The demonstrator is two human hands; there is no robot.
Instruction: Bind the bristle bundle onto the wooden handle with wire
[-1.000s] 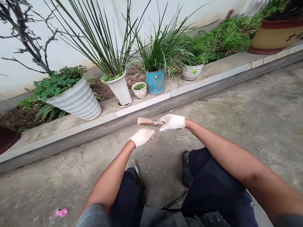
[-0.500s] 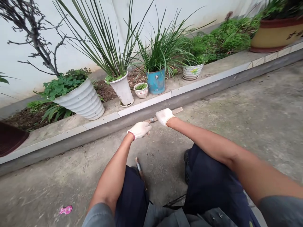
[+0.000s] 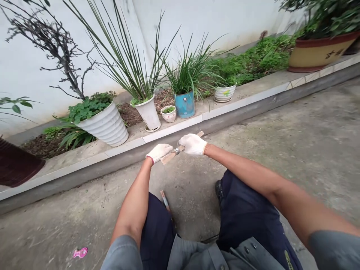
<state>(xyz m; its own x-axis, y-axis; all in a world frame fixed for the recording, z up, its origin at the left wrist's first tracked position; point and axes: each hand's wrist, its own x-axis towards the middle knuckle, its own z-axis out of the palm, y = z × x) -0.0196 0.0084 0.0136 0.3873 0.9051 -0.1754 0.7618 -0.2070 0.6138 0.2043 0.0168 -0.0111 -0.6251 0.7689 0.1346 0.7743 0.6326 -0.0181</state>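
Note:
Both my hands wear white gloves and meet in front of my knees over the concrete ground. My right hand is closed around a wooden-handled tool with a metal band near its middle; one wooden end sticks out past the hand toward the kerb, and a flat pale end points toward my left hand. My left hand is closed beside that flat end, fingers curled at it. A second wooden-handled tool lies on the ground by my left knee.
A raised tiled kerb runs across ahead, carrying a ribbed white pot, a tall white pot, a small bowl pot, a blue pot and a low white pot. A pink scrap lies at lower left.
The tool has turned in my right hand: its flat end now points down-left to my left hand, which has closed against it. My view has tilted up slightly.

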